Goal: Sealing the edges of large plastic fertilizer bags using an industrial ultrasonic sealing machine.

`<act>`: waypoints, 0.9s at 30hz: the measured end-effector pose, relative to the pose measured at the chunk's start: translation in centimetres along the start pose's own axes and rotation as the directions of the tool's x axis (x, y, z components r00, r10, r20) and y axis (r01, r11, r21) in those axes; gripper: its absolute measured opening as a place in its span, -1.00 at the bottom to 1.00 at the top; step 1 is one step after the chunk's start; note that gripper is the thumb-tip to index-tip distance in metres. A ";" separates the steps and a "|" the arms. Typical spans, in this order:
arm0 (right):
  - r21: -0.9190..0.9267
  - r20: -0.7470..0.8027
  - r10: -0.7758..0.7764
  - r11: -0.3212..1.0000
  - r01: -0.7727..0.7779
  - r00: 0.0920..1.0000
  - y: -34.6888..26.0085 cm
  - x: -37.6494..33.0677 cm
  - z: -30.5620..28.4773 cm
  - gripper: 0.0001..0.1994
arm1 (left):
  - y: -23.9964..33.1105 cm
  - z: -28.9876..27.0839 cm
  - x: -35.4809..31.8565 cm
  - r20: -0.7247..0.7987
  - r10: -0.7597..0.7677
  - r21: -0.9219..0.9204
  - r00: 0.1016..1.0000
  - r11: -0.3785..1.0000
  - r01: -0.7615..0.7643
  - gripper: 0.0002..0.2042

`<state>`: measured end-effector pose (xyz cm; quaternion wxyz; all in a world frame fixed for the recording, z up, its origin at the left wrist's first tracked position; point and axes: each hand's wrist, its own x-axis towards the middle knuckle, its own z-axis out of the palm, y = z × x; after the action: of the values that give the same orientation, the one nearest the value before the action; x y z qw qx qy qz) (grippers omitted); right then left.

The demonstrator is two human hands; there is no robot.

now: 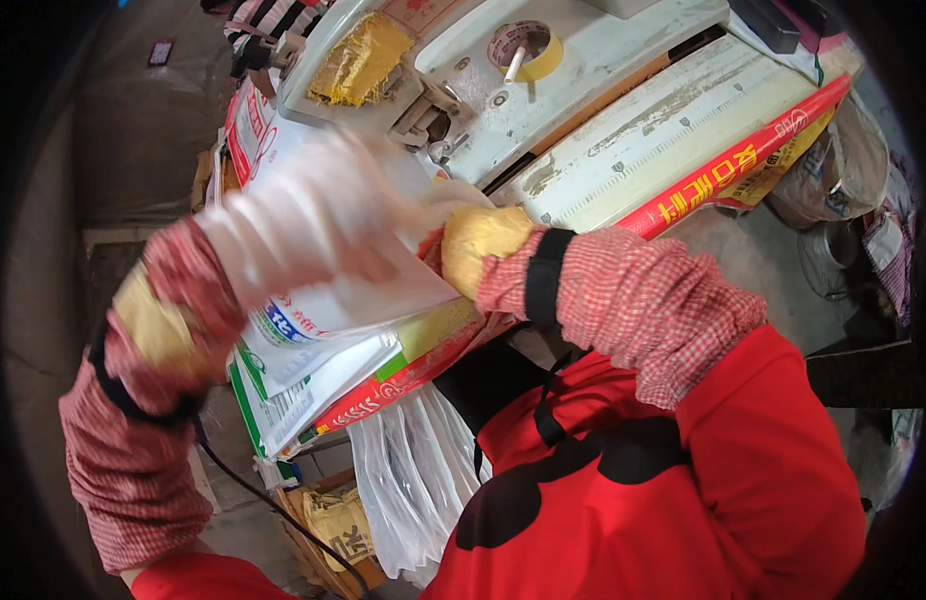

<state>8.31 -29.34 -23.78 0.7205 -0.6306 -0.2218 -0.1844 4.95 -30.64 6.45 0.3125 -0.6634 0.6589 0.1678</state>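
A white plastic sack (pixel 308 225), smeared by motion, stretches between my two hands in front of a sewing machine (pixel 603 55). My left hand (pixel 155 322), in a yellow glove below a checked red sleeve, is at the sack's left end; the sack and blur hide its fingers. Close to the machine's bed, my right hand (pixel 486 240) is closed at the sack's right edge, also gloved in yellow. Beneath the moving sack lies a stack of printed white sacks (pixel 303 390) on the work surface.
A tape roll (pixel 528 52) with a white stick-like piece rests on the machine. Yellow woven cloth (pixel 363 62) is stuck to its left end. Red printed sheeting (pixel 683 195) lines the table's front edge. White sacks (pixel 408 470) hang below, beside a cardboard box (pixel 318 535). A dark cord (pixel 273 505) runs past.
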 end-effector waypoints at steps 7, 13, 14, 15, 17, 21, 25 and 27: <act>-0.939 -0.313 0.193 0.088 -0.334 0.930 -9.9 -0.7 0.0 -0.89 | 2.8 4.0 -2.6 -0.235 0.330 -0.317 0.914 0.863 -0.393 -0.83; -0.815 -0.172 0.552 0.386 -0.432 0.816 -11.7 2.5 -4.1 -0.84 | 1.5 10.7 0.8 -0.273 0.253 -0.017 0.928 0.963 -0.268 -0.86; -0.789 -0.199 0.547 0.403 -0.465 0.813 -11.1 2.9 -4.6 -0.85 | 0.2 11.4 0.9 -0.432 0.255 0.005 0.865 0.960 -0.280 -0.86; -0.790 -0.040 0.506 0.512 -0.337 0.862 -10.6 3.4 -5.1 -0.82 | -1.2 12.1 1.2 -0.518 0.253 0.013 0.817 0.957 -0.288 -0.86; 0.348 -0.143 0.758 0.640 -0.685 0.636 -9.6 3.5 -4.8 -0.79 | -3.9 13.7 2.3 -0.265 -0.086 -0.107 0.960 0.993 0.059 -0.85; 0.121 -0.086 0.606 0.794 -0.596 0.791 -9.4 3.4 -2.5 -0.60 | -9.4 14.6 3.3 -0.154 -0.500 -0.179 0.853 0.863 0.473 -0.82; -0.641 -0.169 0.359 0.668 -0.379 0.918 -10.5 4.3 -0.9 -0.28 | -8.2 13.0 -1.3 -0.293 -0.559 -0.338 0.775 0.819 0.463 -0.88; -0.842 -0.109 0.306 0.477 -0.251 0.946 -10.7 5.5 -0.6 -0.21 | -4.9 11.7 -7.4 -0.300 -0.526 -0.390 0.796 0.829 0.400 -0.93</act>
<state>7.13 -31.30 -12.01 0.3366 -0.9322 -0.0190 -0.1314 11.38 -17.82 3.31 0.0978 -0.8657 0.4886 0.0482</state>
